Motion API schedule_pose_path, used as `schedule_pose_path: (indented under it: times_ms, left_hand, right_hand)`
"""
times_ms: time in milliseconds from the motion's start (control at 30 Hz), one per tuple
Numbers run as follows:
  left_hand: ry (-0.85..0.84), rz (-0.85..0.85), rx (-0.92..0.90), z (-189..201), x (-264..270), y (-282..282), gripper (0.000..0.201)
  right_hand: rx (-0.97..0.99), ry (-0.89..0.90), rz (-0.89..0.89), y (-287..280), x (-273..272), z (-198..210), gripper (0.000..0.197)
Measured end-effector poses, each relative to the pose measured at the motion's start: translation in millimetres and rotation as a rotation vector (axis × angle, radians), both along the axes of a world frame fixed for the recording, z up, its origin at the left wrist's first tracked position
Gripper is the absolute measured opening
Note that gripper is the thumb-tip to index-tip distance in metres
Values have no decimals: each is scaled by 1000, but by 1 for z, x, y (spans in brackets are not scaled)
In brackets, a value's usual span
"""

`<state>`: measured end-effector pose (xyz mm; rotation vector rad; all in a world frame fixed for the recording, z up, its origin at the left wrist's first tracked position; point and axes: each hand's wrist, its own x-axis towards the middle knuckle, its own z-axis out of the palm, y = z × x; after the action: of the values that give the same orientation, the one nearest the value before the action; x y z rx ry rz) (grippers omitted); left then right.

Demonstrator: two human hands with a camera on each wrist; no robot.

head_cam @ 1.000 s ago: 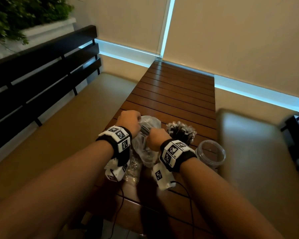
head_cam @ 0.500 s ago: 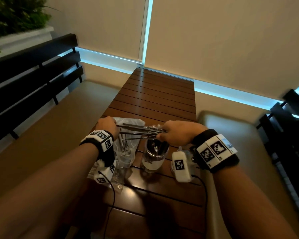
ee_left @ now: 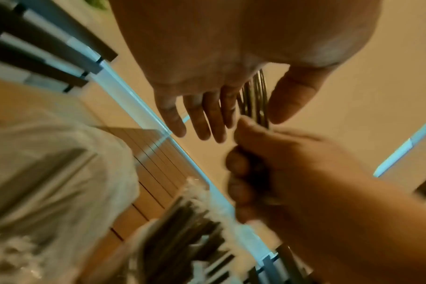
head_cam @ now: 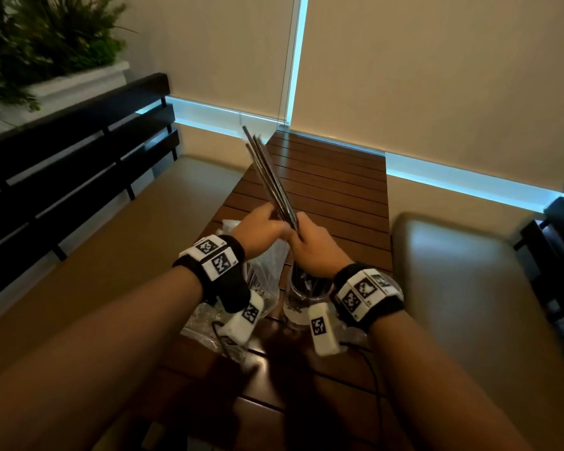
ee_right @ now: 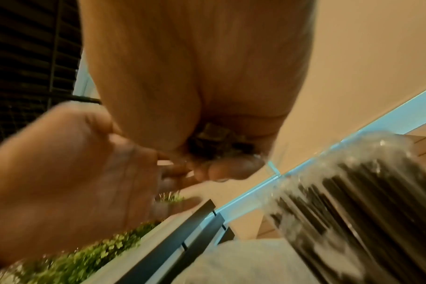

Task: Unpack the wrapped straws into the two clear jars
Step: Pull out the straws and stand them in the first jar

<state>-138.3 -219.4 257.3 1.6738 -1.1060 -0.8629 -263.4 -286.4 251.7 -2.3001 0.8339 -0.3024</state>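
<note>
My right hand [head_cam: 306, 236] grips the lower end of a bundle of dark wrapped straws [head_cam: 267, 177], which slants up and away to the left. My left hand [head_cam: 274, 222] lies beside the bundle with straight fingers [ee_left: 207, 119]; in the left wrist view the straws [ee_left: 253, 96] pass between those fingers and the thumb. Right under my right hand a clear jar [head_cam: 302, 304] stands on the table with several dark straws in it, also seen as the jar [ee_right: 353, 211]. A crumpled clear plastic bag [head_cam: 264, 275] lies under my left wrist. A second jar does not show.
The slatted wooden table [head_cam: 332, 196] runs away from me to a beige wall. Padded benches [head_cam: 469, 288] flank it on both sides, and a black rail [head_cam: 79, 164] and a planter stand at the left. Wrist-camera cables trail over the near table.
The straw bundle, held level across the bag half a second ago, now tilts up and away. My left hand has left the bag and come against the bundle. My view has shifted.
</note>
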Motion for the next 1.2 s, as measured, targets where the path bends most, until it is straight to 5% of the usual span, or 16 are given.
schedule_pose_path:
  times_ms: [67,133,333,433,533,733,867,967,1067,1200]
  left_hand:
    - [201,36,-39,8,-10,-5,19]
    - [197,95,-38,7,-11,-12,36]
    - [-167,194,29,-9,-3,-14,40]
    - [-429,146,83,-20,4,-8,13]
    - [-602,77,58,-27,5,2,14]
    - [-747,12,-14,-25,-9,2,20]
    - [-725,103,28,-26,-13,-3,26]
    - [-700,97,26,-31,-9,-3,35]
    - [-694,71,35,-25,-5,1,32]
    - [-682,47,2,-11,-18,-4,32]
  right_hand:
    - [-9,-54,21,9,8,-6,43]
    - [19,-103,20,15,12,-9,46]
    - [-97,-14,53,1,-1,3,32]
    - [-68,-404,-207,-10,-14,23,13]
    - [-74,-686,-346,-22,-20,46,18]
    - [-62,-600,-319,-19,-10,44,40]
    - [-110,-543,-268,-5,-1,25,35]
    - [-123,-659,-306,-6,-8,31,30]
    - [-51,-748,-408,-17,-14,37,34]
    - [85,-609,-287,-8,-6,36,46]
